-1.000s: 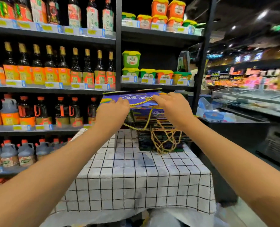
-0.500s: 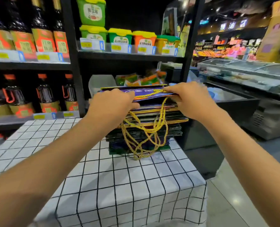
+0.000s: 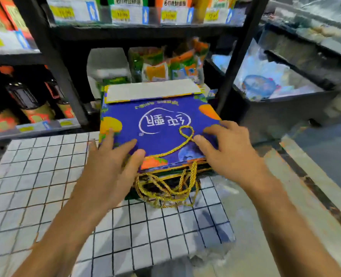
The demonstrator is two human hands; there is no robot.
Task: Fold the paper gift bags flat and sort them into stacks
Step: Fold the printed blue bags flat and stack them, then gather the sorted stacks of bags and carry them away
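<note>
Bag (image 3: 161, 124), blue with fruit prints, lies flat on top of a stack (image 3: 165, 176) at the far right corner of the checked tablecloth (image 3: 45, 176). Its gold cord (image 3: 182, 140) loops across its face, and more cords (image 3: 165, 190) hang tangled over the stack's near edge. Left hand (image 3: 109, 168) rests on the bag's near left part, fingers straight and spread. Right hand (image 3: 229, 148) rests on the near right part, fingers also spread, one touching the cord loop. Shelves (image 3: 125, 31) with goods stand behind.

hands: 2 (L (image 3: 109, 168), R (image 3: 228, 150)) | flat bag on top (image 3: 155, 128): 1 | stack (image 3: 165, 176): 1 | table (image 3: 35, 176): 1
</note>
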